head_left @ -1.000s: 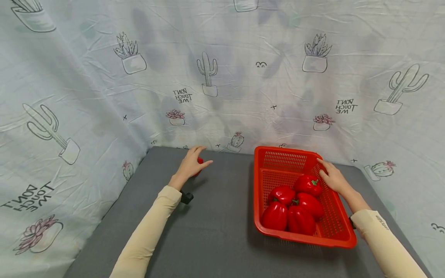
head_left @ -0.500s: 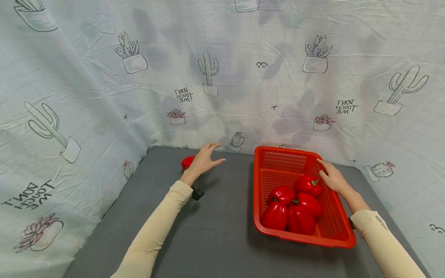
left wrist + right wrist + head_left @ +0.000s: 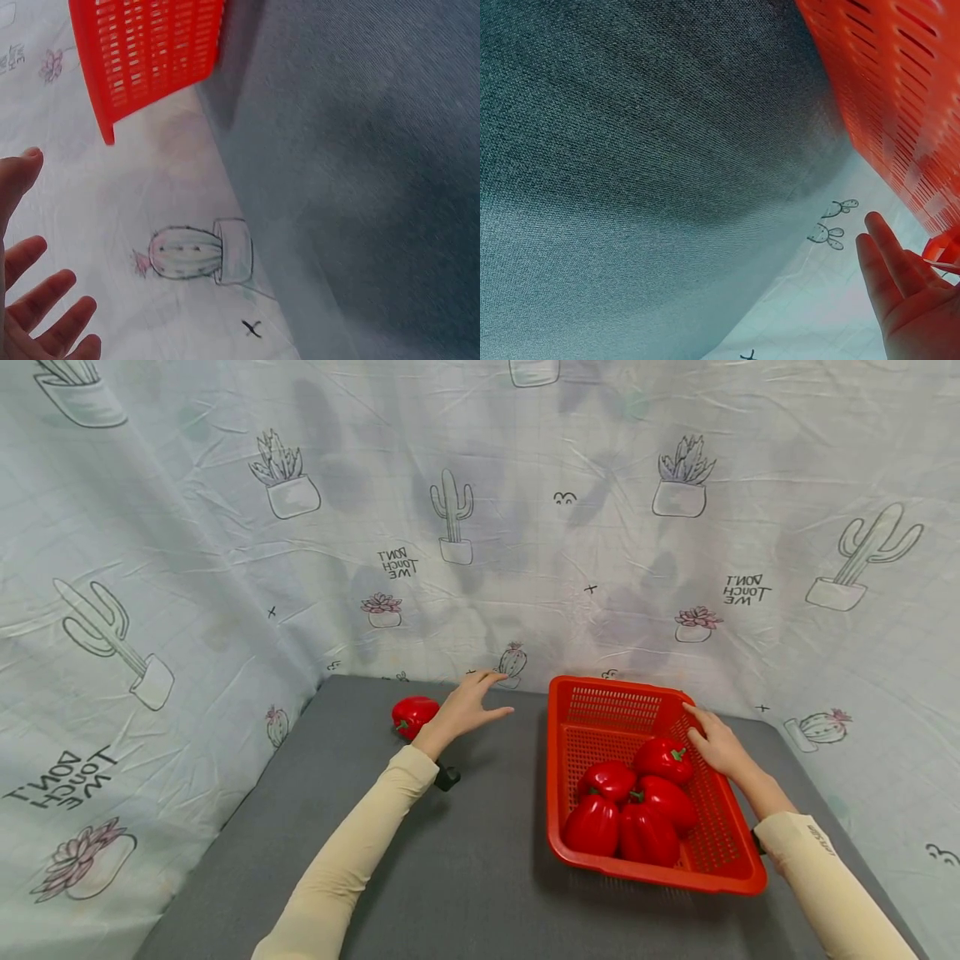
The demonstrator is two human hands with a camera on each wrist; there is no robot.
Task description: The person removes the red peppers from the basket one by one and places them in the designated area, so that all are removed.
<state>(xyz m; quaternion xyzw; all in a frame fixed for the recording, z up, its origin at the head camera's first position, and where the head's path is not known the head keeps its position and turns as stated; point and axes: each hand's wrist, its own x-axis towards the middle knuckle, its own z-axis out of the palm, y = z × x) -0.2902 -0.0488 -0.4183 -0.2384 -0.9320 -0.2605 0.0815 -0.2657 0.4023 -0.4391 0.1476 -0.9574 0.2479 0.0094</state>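
In the head view my left hand [image 3: 467, 708] hovers over the grey table, its thumb spread from its fingers and nothing held. Just behind its wrist, to the left, a red bell pepper [image 3: 415, 716] with a green stem lies on the table, partly covered by the hand. My right hand [image 3: 722, 745] rests at the right rim of a red plastic basket [image 3: 555, 777]. In the right wrist view the right-hand fingers [image 3: 891, 259] look straight, outside the basket wall. Several red bell peppers [image 3: 651, 835] lie grouped inside the basket.
The grey table [image 3: 472, 877] spreads below both arms. A white cloth [image 3: 525, 527] printed with cactus drawings hangs behind it and along both sides. In the left wrist view, the corner of the basket [image 3: 150, 60] stands beyond the left thumb.
My left hand has moved right, away from the lone bell pepper, uncovering more of it. The right hand, the basket and its peppers have stayed in place.
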